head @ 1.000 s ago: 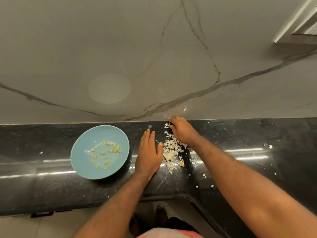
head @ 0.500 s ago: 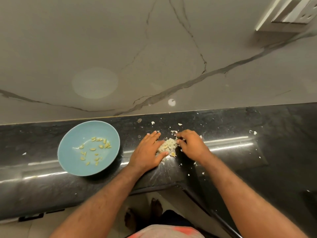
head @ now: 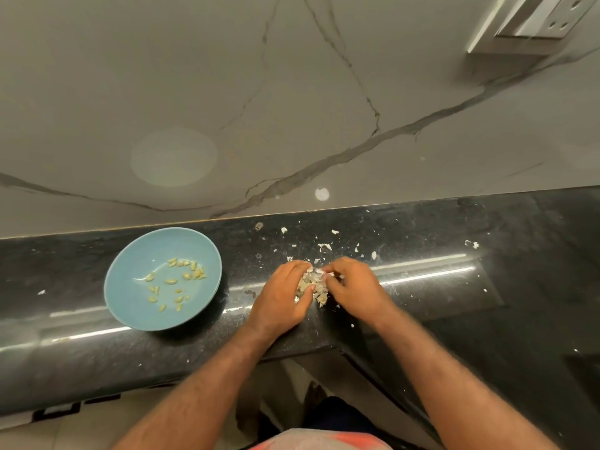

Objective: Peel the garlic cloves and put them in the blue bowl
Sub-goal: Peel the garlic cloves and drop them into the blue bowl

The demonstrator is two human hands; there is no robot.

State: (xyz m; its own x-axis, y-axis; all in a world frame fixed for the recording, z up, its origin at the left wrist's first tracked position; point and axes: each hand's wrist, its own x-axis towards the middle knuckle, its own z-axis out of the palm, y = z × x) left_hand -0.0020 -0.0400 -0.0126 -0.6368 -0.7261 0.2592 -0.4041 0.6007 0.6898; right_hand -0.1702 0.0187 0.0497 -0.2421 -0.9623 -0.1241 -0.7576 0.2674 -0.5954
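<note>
Closer now, left hand (head: pixel 281 300) and right hand (head: pixel 352 289) cup garlic skins (head: pixel 313 284) between them.

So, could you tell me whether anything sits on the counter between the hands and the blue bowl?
Nothing visible does: only bare dark counter lies between the left hand and the blue bowl.

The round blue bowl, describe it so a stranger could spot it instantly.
On the black speckled stone counter below the veined grey wall, look to the left of both hands. The round blue bowl sits there, the only dish, holding scattered pale peeled garlic cloves.
</note>
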